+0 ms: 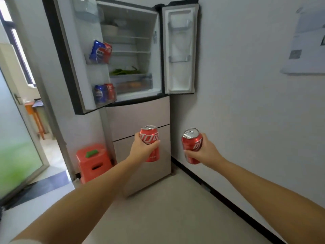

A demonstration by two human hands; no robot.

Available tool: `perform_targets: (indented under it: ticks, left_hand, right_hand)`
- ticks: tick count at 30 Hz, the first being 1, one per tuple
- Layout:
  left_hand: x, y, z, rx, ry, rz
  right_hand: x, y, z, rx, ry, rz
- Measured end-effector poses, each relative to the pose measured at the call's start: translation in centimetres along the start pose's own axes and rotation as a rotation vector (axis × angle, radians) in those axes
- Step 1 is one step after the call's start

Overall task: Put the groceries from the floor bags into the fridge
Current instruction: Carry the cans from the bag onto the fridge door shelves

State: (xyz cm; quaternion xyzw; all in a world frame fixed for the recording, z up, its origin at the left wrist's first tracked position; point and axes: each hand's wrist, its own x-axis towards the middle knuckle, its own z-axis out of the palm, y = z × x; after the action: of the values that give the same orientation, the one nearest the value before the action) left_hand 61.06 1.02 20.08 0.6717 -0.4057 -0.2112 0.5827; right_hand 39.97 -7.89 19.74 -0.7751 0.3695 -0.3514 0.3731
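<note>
The fridge (pixel 140 120) stood against the wall with both of its upper doors swung wide, and it was the thing everything else could be placed by. Its left door (pixel 77 55) already carried drinks: a blue and a red can sat side by side in the middle door shelf (pixel 97 61), and another such pair stood in the bottom door shelf (pixel 104 101) lower down. The right door (pixel 179 50) showed only bare racks. Inside the fridge, green vegetables (pixel 125 71) lay on the low shelf just above the clear crisper drawer (pixel 131 83), with pale containers, too blurred to name, near the top. That much of the stocking looked done. Beside the fridge, to its left on the floor, sat an orange plastic stool (pixel 93 162); no floor bags showed anywhere, so how much remained in them could not be told. In front of the fridge's lower drawers, the left hand (pixel 143 148) had its fingers and thumb curled round an upright red cola can (pixel 150 143), gripping it at the middle. A little to the right of the fridge, before the wall, the right hand (pixel 204 151) was wrapped in the same way round a second red can (pixel 191 146), tilted slightly, its silver top showing. Both cans hung well below the open compartment and touched nothing of the fridge. As I judged it, the task was partly through, with at least these two cans left to shelve, most likely in a door rack or on a bare inner shelf.
</note>
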Motion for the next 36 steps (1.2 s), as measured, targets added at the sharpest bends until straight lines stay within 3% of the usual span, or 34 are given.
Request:
perform_targets:
  ticks: [12,17,22,28,36]
  left_hand:
    - [29.0,0.0,11.2,-0.057,-0.175,0.071]
    - [42.1,2.3,15.1,-0.100,-0.127,0.122]
    - [54.1,5.5,16.5,-0.123,-0.040,0.145]
    - [67.0,9.0,17.4,-0.102,-0.062,0.285]
    - [80.6,19.6,18.3,-0.153,-0.116,0.598]
  right_hand:
    - [27.5,6.0,-3.0,-0.046,0.146,0.008]
    - [41.8,7.4,-4.7,-0.079,0.138,-0.075]
    - [54.6,6.0,-6.7,-0.080,0.158,-0.167]
    - [67.4,4.2,-8.1,-0.126,0.251,-0.305]
    - [82.4,-3.0,-12.4,-0.032,0.545,-0.513]
